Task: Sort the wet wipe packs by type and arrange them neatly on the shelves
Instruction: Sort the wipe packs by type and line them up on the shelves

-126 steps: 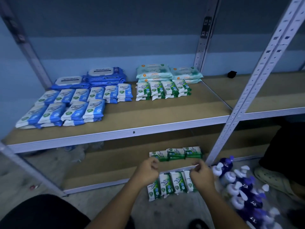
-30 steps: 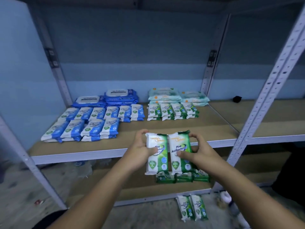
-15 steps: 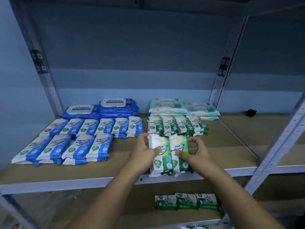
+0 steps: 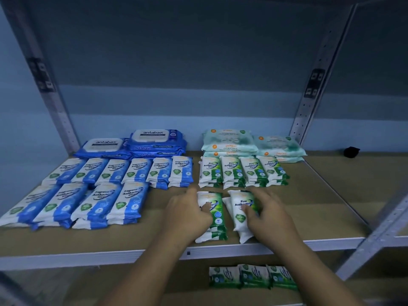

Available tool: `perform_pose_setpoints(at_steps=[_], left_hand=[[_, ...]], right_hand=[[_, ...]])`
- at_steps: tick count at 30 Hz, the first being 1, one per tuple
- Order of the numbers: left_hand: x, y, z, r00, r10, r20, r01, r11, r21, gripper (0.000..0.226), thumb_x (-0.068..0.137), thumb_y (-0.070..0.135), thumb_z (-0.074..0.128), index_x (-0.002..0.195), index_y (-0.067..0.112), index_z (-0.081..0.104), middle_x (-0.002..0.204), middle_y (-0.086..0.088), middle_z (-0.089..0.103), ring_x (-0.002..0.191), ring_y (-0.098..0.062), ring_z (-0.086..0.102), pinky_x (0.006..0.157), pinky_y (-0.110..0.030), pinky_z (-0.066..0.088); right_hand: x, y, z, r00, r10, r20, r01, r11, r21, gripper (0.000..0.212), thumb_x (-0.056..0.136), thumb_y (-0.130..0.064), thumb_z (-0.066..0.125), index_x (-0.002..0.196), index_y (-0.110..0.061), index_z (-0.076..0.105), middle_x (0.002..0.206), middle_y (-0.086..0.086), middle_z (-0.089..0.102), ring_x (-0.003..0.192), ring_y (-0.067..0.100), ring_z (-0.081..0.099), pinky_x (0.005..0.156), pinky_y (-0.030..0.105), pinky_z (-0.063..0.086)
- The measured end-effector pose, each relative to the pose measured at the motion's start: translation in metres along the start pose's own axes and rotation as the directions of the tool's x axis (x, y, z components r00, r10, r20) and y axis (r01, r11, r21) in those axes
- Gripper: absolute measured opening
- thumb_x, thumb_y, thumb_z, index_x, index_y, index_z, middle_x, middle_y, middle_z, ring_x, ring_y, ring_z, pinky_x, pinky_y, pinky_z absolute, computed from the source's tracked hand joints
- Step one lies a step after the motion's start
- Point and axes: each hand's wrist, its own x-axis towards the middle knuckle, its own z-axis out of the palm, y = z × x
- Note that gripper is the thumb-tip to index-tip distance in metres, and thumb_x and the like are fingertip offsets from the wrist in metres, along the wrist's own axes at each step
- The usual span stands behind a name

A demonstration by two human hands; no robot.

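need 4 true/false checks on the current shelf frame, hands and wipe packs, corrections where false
1. The left hand holds the left Pine stack and the right hand holds the right Pine stack, both at the front of the upper shelf. True.
2. The blue Fragrance Free packs lie right of the Pine stacks. False: they lie to the left.
3. On the lower shelf lie three green packs side by side. True.
4. The back Pine row has six stacks. False: it has four.
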Motion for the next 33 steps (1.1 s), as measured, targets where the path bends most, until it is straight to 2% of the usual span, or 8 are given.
perform_pose_setpoints(at_steps=[4, 6, 8, 10, 12, 16, 25, 33], left_hand=[[-0.007, -0.002, -0.004, 0.986, 0.163, -0.035, -0.159, 0.983, 0.088, 0.038, 0.09, 0.045, 0.058, 0.124, 0.029, 0.049, 0.111, 0.003, 0.058, 0.111, -0.02, 0.05, 0.08, -0.034, 0.046], [-0.016, 0.0, -0.011, 0.977, 0.215, -0.01, -0.214, 0.975, 0.058, 0.041, 0.09, 0.05, 0.059, 0.126, 0.032, 0.052, 0.12, 0.007, 0.054, 0.114, -0.016, 0.049, 0.089, -0.033, 0.045], [-0.027, 0.0, -0.018, 0.97, 0.228, 0.086, -0.229, 0.973, -0.002, 0.044, 0.087, 0.058, 0.062, 0.125, 0.038, 0.052, 0.122, 0.014, 0.046, 0.11, -0.011, 0.05, 0.086, -0.029, 0.043], [-0.037, -0.001, -0.022, 0.953, 0.214, 0.215, -0.207, 0.977, -0.054, 0.05, 0.081, 0.059, 0.07, 0.124, 0.042, 0.049, 0.119, 0.017, 0.036, 0.104, -0.008, 0.051, 0.081, -0.027, 0.043], [-0.043, -0.003, -0.019, 0.939, 0.228, 0.256, -0.223, 0.974, -0.05, 0.056, 0.079, 0.046, 0.078, 0.125, 0.042, 0.047, 0.117, 0.017, 0.031, 0.101, -0.007, 0.051, 0.082, -0.029, 0.049], [-0.044, -0.001, -0.009, 0.944, 0.282, 0.172, -0.274, 0.959, -0.072, 0.05, 0.083, 0.023, 0.074, 0.121, 0.041, 0.048, 0.115, 0.015, 0.03, 0.095, -0.01, 0.054, 0.083, -0.037, 0.054], [-0.038, 0.017, 0.02, 0.9, 0.412, 0.141, -0.394, 0.909, -0.139, 0.043, 0.085, 0.022, 0.072, 0.118, 0.041, 0.051, 0.116, 0.015, 0.031, 0.093, -0.012, 0.055, 0.082, -0.036, 0.052], [-0.025, 0.057, 0.061, 0.847, 0.513, 0.139, -0.481, 0.851, -0.21, 0.043, 0.088, 0.02, 0.07, 0.123, 0.04, 0.054, 0.118, 0.017, 0.034, 0.098, -0.01, 0.051, 0.086, -0.03, 0.049]], right_hand=[[-0.008, 0.0, -0.006, 0.958, -0.283, 0.037, 0.285, 0.958, -0.038, 0.023, 0.089, -0.034, 0.065, 0.111, -0.03, 0.062, 0.121, -0.009, 0.051, 0.112, 0.019, 0.052, 0.086, 0.037, 0.049], [-0.016, -0.002, -0.013, 0.938, -0.322, 0.129, 0.333, 0.94, -0.074, 0.029, 0.08, -0.041, 0.063, 0.108, -0.035, 0.059, 0.126, -0.011, 0.045, 0.116, 0.018, 0.045, 0.09, 0.038, 0.047], [-0.025, -0.004, -0.017, 0.922, -0.316, 0.222, 0.352, 0.924, -0.146, 0.038, 0.075, -0.042, 0.061, 0.113, -0.04, 0.055, 0.138, -0.01, 0.035, 0.12, 0.02, 0.043, 0.089, 0.036, 0.047], [-0.03, -0.004, -0.015, 0.925, -0.272, 0.264, 0.326, 0.927, -0.186, 0.045, 0.077, -0.033, 0.062, 0.119, -0.045, 0.053, 0.148, -0.012, 0.024, 0.114, 0.022, 0.053, 0.077, 0.03, 0.047], [-0.033, -0.003, -0.01, 0.939, -0.224, 0.261, 0.281, 0.938, -0.205, 0.049, 0.081, -0.025, 0.063, 0.124, -0.047, 0.055, 0.154, -0.015, 0.016, 0.11, 0.023, 0.059, 0.073, 0.03, 0.048], [-0.035, -0.004, -0.006, 0.962, -0.18, 0.203, 0.225, 0.948, -0.225, 0.048, 0.084, -0.025, 0.066, 0.128, -0.043, 0.062, 0.159, -0.012, 0.02, 0.118, 0.025, 0.059, 0.088, 0.035, 0.053], [-0.045, 0.012, -0.017, 0.986, -0.11, 0.127, 0.136, 0.967, -0.217, 0.041, 0.09, -0.027, 0.061, 0.128, -0.039, 0.065, 0.162, -0.006, 0.022, 0.121, 0.025, 0.059, 0.097, 0.037, 0.05], [-0.048, 0.057, -0.04, 1.0, 0.01, -0.001, -0.01, 0.972, -0.237, 0.041, 0.09, -0.024, 0.063, 0.129, -0.035, 0.066, 0.163, -0.002, 0.023, 0.123, 0.027, 0.058, 0.095, 0.039, 0.051]])
